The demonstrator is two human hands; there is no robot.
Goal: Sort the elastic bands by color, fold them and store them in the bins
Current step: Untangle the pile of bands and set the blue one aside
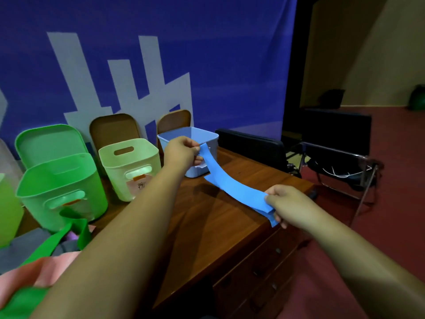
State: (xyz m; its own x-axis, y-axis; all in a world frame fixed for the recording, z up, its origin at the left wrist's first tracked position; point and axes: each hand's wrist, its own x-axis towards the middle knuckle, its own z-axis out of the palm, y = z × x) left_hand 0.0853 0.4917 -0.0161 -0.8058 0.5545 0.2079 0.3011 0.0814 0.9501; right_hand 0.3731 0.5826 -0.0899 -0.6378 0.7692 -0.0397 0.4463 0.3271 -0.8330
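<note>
Blue band (232,185) held in the air between both hands, above the right part of the wooden desk (207,231). It sags a little in the middle and looks doubled over at the near end.

Left hand (181,153): far end of the band pinched between thumb and curled fingers, right in front of the blue bin (208,135). Right hand (287,203): nearer and further right, by the desk edge, fingers closed round the other end, a short tail sticking out below the hand. Whether the band's low fold touches the desk cannot be told.

Three bins in a row along the far side of the desk: green bin (59,187) on the left, pale bin (131,166) in the middle, blue bin on the right. Green lid (48,141) and two brown lids (112,127) lean behind them against a blue banner (230,54).

Near left: loose pile with green bands (46,247) and a pink band (55,268). Black chair (253,146) beyond the desk, on the right.
</note>
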